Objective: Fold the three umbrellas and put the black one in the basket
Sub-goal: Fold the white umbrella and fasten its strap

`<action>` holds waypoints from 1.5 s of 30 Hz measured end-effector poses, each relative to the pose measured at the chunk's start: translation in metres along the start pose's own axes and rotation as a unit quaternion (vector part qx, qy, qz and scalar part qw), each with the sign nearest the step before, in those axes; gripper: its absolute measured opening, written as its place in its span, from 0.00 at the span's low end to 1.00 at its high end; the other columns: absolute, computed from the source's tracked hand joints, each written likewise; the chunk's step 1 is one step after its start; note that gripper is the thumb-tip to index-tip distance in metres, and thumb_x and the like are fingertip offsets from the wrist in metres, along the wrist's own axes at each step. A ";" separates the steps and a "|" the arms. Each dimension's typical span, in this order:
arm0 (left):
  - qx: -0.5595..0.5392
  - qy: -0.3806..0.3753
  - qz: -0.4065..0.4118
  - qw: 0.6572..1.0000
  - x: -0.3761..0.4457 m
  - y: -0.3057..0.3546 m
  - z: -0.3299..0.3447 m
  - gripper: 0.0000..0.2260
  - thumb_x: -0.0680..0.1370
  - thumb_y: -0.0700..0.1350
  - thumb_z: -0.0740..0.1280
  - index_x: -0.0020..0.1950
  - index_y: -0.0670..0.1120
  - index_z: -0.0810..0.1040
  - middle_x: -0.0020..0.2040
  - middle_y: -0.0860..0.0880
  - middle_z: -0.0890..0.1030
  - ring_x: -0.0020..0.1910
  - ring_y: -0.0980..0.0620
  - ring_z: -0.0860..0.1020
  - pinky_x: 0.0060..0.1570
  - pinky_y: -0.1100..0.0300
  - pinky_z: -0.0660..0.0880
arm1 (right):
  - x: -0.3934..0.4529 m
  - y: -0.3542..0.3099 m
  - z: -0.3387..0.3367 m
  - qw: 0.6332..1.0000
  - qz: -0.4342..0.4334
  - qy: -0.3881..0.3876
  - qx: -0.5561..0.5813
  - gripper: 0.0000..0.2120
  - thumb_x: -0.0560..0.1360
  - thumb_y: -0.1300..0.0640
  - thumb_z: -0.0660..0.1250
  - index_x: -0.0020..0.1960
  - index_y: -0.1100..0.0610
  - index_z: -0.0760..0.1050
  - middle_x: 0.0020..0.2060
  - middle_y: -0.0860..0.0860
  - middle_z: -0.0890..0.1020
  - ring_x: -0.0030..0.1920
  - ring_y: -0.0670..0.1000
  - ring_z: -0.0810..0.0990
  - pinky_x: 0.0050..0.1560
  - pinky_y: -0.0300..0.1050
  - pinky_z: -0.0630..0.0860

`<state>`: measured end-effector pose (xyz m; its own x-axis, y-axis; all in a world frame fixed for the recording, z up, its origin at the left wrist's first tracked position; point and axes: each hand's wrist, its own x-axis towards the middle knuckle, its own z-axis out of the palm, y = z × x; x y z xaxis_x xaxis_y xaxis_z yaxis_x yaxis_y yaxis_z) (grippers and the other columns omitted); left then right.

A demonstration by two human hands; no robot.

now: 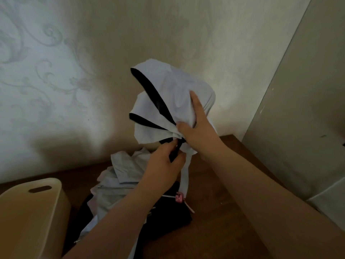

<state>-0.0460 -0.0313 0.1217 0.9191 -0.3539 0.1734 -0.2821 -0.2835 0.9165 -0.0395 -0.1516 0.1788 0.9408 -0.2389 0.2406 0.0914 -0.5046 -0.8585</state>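
Note:
I hold a pale lilac umbrella (168, 101) with black lining up in front of the wall, its canopy loose and bunched. My left hand (164, 163) grips its black handle from below. My right hand (196, 124) grips the gathered canopy fabric, fingers stretched over the cloth. A pale strap hangs down from the umbrella. On the wooden table (224, 212) below lie a grey-blue umbrella (123, 174) and a black umbrella (168, 221), both unfolded and crumpled. A beige basket (31, 212) with a handle slot stands at the lower left.
A pink umbrella handle (179, 197) with a thin rod lies on the black fabric. A patterned wall runs behind the table. A tall grey panel (308, 109) stands at the right, with a pale box-like thing (330, 199) at the right edge.

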 end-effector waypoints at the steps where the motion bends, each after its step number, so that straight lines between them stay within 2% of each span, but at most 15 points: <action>1: 0.007 0.001 -0.004 1.000 -0.001 0.002 0.001 0.08 0.84 0.41 0.66 0.52 0.54 0.74 0.43 0.54 0.75 0.38 0.62 0.75 0.41 0.76 0.72 | 0.002 0.001 -0.001 1.000 0.010 -0.016 0.016 0.35 0.78 0.58 0.62 0.75 0.39 0.45 0.59 0.60 0.75 0.51 0.63 0.77 0.47 0.50 0.77; 3: -0.005 0.007 -0.022 1.000 -0.002 0.003 0.003 0.08 0.83 0.42 0.67 0.56 0.54 0.71 0.42 0.58 0.74 0.38 0.69 0.77 0.41 0.79 0.72 | 0.003 0.001 -0.003 0.997 0.011 -0.032 0.066 0.34 0.77 0.62 0.62 0.74 0.41 0.49 0.50 0.50 0.73 0.46 0.55 0.78 0.42 0.45 0.78; 5: -0.043 0.025 -0.057 0.997 -0.002 0.004 0.002 0.12 0.81 0.44 0.70 0.62 0.52 0.71 0.45 0.60 0.75 0.41 0.70 0.78 0.41 0.76 0.74 | 0.005 0.003 -0.003 0.991 0.020 -0.026 0.128 0.32 0.76 0.66 0.62 0.72 0.44 0.53 0.53 0.48 0.68 0.43 0.45 0.74 0.38 0.38 0.77; 10: -0.168 0.000 -0.163 0.972 0.009 0.005 -0.005 0.39 0.77 0.46 0.75 0.82 0.44 0.58 0.73 0.48 0.73 0.69 0.49 0.73 0.63 0.59 0.70 | 0.011 0.012 -0.005 0.979 0.054 0.005 0.197 0.28 0.75 0.66 0.64 0.66 0.44 0.56 0.49 0.47 0.70 0.43 0.46 0.75 0.50 0.57 0.78; 13: -0.204 -0.053 -0.166 0.963 0.013 0.007 -0.006 0.42 0.77 0.45 0.75 0.85 0.45 0.54 0.78 0.48 0.68 0.77 0.48 0.68 0.68 0.58 0.67 | 0.013 0.014 -0.010 0.979 0.036 0.002 0.200 0.28 0.76 0.64 0.65 0.67 0.43 0.57 0.49 0.43 0.70 0.42 0.43 0.76 0.45 0.46 0.80; 16: -0.237 -0.079 -0.153 0.956 0.012 0.009 -0.006 0.53 0.65 0.49 0.82 0.84 0.47 0.57 0.79 0.49 0.68 0.78 0.48 0.68 0.76 0.55 0.67 | 0.014 0.017 -0.012 0.982 0.024 0.005 0.189 0.30 0.75 0.63 0.66 0.69 0.44 0.56 0.50 0.43 0.70 0.41 0.41 0.76 0.42 0.39 0.79; 20: -0.221 -0.066 -0.088 0.969 0.014 0.005 -0.005 0.28 0.74 0.34 0.75 0.70 0.52 0.74 0.70 0.50 0.78 0.74 0.48 0.74 0.70 0.54 0.73 | 0.013 0.021 -0.010 0.976 0.028 -0.009 0.217 0.30 0.75 0.63 0.67 0.66 0.41 0.56 0.61 0.49 0.68 0.51 0.43 0.75 0.48 0.43 0.79; 24: -0.171 -0.051 -0.043 0.983 0.012 0.002 -0.006 0.26 0.78 0.29 0.69 0.61 0.61 0.76 0.59 0.58 0.83 0.55 0.64 0.82 0.51 0.70 0.79 | 0.012 0.025 -0.007 0.969 0.064 -0.017 0.238 0.33 0.73 0.60 0.69 0.65 0.36 0.55 0.68 0.52 0.64 0.61 0.54 0.73 0.58 0.56 0.76; 27: -0.129 -0.051 -0.032 0.990 0.011 -0.002 -0.008 0.28 0.79 0.28 0.67 0.70 0.56 0.75 0.60 0.55 0.83 0.46 0.67 0.82 0.40 0.76 0.76 | 0.013 0.021 -0.008 0.973 0.070 -0.026 0.217 0.42 0.72 0.61 0.71 0.70 0.35 0.48 0.72 0.50 0.57 0.65 0.57 0.69 0.60 0.60 0.74; 30: -0.089 -0.058 -0.007 0.994 0.009 0.001 -0.011 0.29 0.78 0.28 0.66 0.76 0.50 0.72 0.67 0.53 0.81 0.59 0.60 0.80 0.46 0.77 0.76 | 0.017 0.014 -0.009 0.967 0.107 -0.018 0.229 0.51 0.69 0.63 0.74 0.72 0.34 0.43 0.74 0.52 0.54 0.66 0.59 0.68 0.59 0.63 0.74; 34: -0.016 -0.074 0.008 0.997 0.005 0.014 -0.009 0.28 0.79 0.31 0.67 0.73 0.56 0.69 0.58 0.62 0.76 0.51 0.64 0.77 0.46 0.84 0.70 | 0.017 0.012 -0.002 0.949 0.143 0.029 0.281 0.49 0.71 0.68 0.70 0.73 0.35 0.44 0.72 0.56 0.59 0.59 0.58 0.72 0.55 0.61 0.76; 37: 0.018 -0.052 0.017 0.998 0.001 0.013 -0.005 0.26 0.78 0.35 0.71 0.69 0.58 0.67 0.56 0.68 0.68 0.52 0.72 0.71 0.50 0.88 0.64 | 0.018 0.015 -0.001 0.926 0.147 0.051 0.344 0.46 0.73 0.72 0.65 0.73 0.36 0.45 0.59 0.54 0.71 0.48 0.54 0.76 0.43 0.54 0.79; 39: -0.020 -0.025 -0.031 0.999 -0.003 0.010 -0.006 0.28 0.77 0.42 0.75 0.71 0.56 0.66 0.61 0.62 0.69 0.60 0.67 0.71 0.54 0.79 0.67 | 0.019 0.015 -0.005 0.908 0.147 0.059 0.387 0.45 0.74 0.73 0.62 0.74 0.38 0.44 0.48 0.51 0.73 0.43 0.53 0.77 0.34 0.49 0.79; 41: -0.053 0.006 -0.071 0.996 -0.004 0.008 -0.011 0.32 0.74 0.46 0.77 0.73 0.53 0.65 0.66 0.56 0.68 0.67 0.57 0.70 0.61 0.67 0.68 | 0.022 0.014 -0.008 0.890 0.143 0.069 0.428 0.44 0.75 0.74 0.60 0.75 0.38 0.45 0.49 0.54 0.74 0.43 0.54 0.78 0.30 0.45 0.79; 45: -0.080 0.008 -0.086 0.993 0.000 0.013 -0.022 0.45 0.66 0.62 0.79 0.78 0.52 0.63 0.68 0.57 0.69 0.66 0.57 0.71 0.62 0.60 0.70 | 0.025 0.014 -0.010 0.857 0.140 0.069 0.492 0.43 0.75 0.74 0.60 0.74 0.38 0.48 0.47 0.51 0.74 0.46 0.56 0.79 0.42 0.53 0.80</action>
<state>-0.0432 -0.0158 0.1413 0.9544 -0.2982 0.0142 -0.0745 -0.1920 0.9786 -0.0177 -0.1726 0.1772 0.9296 -0.3660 -0.0436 0.1635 0.5153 -0.8413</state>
